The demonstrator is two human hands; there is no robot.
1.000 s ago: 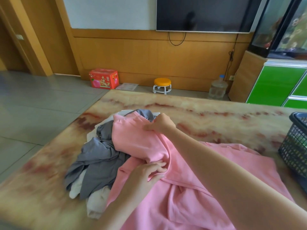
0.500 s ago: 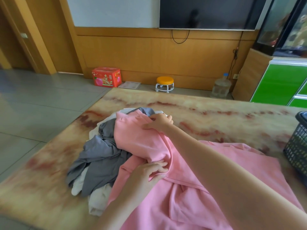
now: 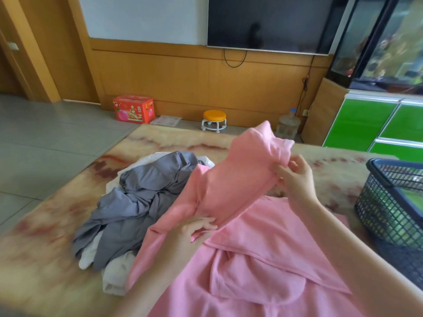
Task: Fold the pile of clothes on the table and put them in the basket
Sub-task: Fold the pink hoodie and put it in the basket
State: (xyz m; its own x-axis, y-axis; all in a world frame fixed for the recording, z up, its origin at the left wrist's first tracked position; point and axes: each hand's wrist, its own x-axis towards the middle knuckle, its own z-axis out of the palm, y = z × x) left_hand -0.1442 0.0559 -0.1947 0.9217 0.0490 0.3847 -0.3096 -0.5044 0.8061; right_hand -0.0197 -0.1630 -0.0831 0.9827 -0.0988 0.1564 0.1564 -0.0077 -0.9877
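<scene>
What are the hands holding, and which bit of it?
Both hold the soft pink fabric garment: the right hand pinches the top end of its lifted part, and the left hand grips the same part lower down.

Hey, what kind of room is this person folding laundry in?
Most likely a home living room: a wall-mounted television, a fish tank on a green cabinet, and laundry piled on a marble-patterned table.

Left hand (image 3: 192, 228) pinching; right hand (image 3: 297, 179) — likewise.
</scene>
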